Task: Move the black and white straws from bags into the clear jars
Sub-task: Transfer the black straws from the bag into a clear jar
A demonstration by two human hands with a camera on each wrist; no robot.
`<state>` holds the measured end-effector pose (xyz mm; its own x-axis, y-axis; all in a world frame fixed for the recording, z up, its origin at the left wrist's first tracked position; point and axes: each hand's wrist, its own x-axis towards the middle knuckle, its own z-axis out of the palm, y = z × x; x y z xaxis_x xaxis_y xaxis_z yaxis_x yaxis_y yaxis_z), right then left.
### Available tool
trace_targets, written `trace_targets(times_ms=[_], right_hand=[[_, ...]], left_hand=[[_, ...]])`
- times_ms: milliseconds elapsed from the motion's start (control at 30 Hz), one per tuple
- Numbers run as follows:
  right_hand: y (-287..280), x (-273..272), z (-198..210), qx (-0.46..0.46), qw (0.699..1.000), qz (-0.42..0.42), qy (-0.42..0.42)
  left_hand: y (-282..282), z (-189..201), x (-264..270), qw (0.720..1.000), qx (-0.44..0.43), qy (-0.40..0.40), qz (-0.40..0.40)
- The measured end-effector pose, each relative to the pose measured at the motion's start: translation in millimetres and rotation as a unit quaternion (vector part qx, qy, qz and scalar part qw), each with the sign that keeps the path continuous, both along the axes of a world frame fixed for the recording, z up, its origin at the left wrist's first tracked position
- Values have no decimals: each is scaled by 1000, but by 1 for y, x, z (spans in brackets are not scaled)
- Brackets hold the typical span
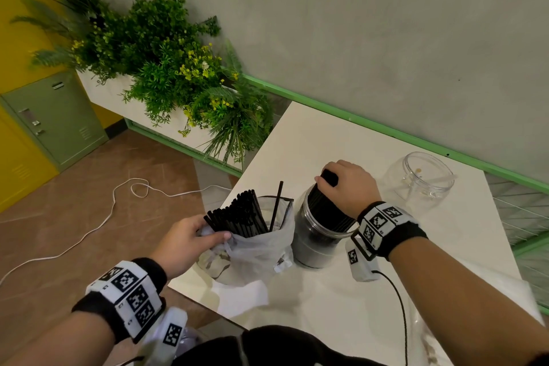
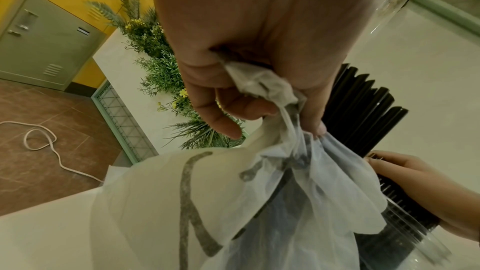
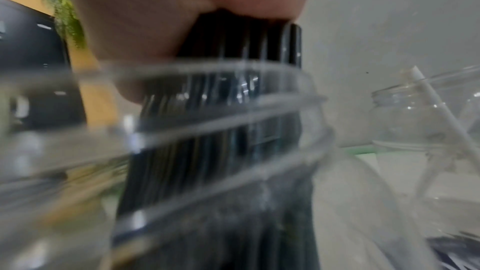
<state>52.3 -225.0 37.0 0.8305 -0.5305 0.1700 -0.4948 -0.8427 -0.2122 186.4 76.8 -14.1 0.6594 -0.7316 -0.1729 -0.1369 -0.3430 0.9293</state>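
A thin white plastic bag (image 1: 255, 249) stands on the white table (image 1: 341, 306), with a bundle of black straws (image 1: 237, 214) sticking out of its top. My left hand (image 1: 190, 239) grips the bag's bunched rim (image 2: 262, 87). Right of the bag stands a clear jar (image 1: 318, 244) full of black straws (image 3: 233, 130). My right hand (image 1: 346, 184) grips the top of that bundle (image 1: 329, 177), whose lower part is inside the jar. A second clear jar (image 1: 421, 178) at the back right holds a single white straw (image 3: 436, 110).
A planter of green plants (image 1: 166, 68) stands beyond the table's left edge. On the brown floor lies a white cord (image 1: 113, 205). A green and yellow cabinet (image 1: 53, 119) is at the far left. A grey wall with green trim (image 1: 386, 128) borders the table's far side.
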Motion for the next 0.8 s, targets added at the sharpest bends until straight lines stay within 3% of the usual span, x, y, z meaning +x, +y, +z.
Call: trace_targets(times_ms=[300, 500, 600, 800], right_hand=[[2, -10, 13, -1, 994, 87, 73], [-6, -75, 4, 82, 975, 81, -191], [-6, -88, -17, 84, 980, 84, -163], [-3, -36, -6, -21, 988, 142, -51]], left_hand=[[-1, 1, 0, 1000, -8, 7, -15], [0, 0, 1, 1000, -11, 10, -12], [0, -1, 1, 1000, -9, 8, -17], [-3, 0, -1, 1000, -5, 2, -25]])
